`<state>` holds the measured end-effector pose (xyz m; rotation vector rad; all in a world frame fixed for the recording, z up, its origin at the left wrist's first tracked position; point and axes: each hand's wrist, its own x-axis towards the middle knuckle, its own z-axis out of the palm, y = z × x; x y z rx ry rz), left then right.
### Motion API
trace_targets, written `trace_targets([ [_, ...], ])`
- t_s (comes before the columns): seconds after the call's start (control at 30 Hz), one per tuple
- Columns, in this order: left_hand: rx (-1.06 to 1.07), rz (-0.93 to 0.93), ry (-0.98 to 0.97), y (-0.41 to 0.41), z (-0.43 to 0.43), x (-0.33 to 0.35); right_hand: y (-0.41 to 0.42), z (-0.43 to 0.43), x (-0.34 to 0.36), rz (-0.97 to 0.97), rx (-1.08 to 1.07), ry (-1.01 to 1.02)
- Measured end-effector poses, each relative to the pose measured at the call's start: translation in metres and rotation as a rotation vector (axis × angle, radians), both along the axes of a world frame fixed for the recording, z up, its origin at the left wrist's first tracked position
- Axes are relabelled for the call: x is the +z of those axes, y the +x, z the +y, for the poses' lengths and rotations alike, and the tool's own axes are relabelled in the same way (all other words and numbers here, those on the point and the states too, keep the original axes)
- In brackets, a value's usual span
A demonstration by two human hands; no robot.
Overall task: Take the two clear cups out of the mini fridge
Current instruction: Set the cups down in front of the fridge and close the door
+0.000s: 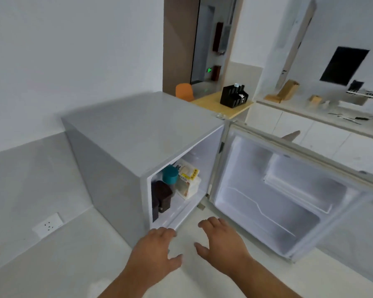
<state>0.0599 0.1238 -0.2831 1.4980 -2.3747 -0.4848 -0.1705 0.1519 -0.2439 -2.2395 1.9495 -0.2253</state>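
A grey mini fridge (125, 134) stands on a white counter with its door (274, 203) swung wide open to the right. Inside I see a dark brown container (163, 198), a teal-lidded jar (170, 175) and white packaged food (188, 181). No clear cups show from this angle; most of the interior is hidden by the fridge's top. My left hand (157, 248) hovers just before the fridge's lower front edge, fingers apart, holding nothing. My right hand (222, 239) is beside it, also spread and holding nothing.
A wall socket (47, 224) sits low on the left wall. Behind the fridge are an orange chair (184, 91) and a wooden table with a black organiser (233, 96). A long white counter (323, 119) with small items runs at the right.
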Motion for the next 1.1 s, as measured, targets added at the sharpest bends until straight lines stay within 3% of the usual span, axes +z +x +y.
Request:
trace_targets([
  [0.27,-0.147,0.075,-0.283,-0.099,-0.047,0.137,-0.1,-0.009,0.129,0.085,-0.143,-0.306],
  [0.6,-0.054,0.064,-0.567,-0.124,-0.1,0.267,-0.186,-0.015,0.248,0.135,-0.295,-0.544],
  [0.77,0.074,-0.012,-0.522,-0.093,-0.137,0.267,-0.231,-0.018,0.247,0.115,-0.426,-0.547],
  [0.93,0.071,0.04,-0.294,-0.028,-0.171,0.213,-0.28,0.005,0.163,0.264,-0.572,-0.242],
  [1.1,0.09,-0.021,-0.376,-0.033,-0.191,0.196,-0.283,-0.001,0.151,0.256,-0.594,-0.307],
])
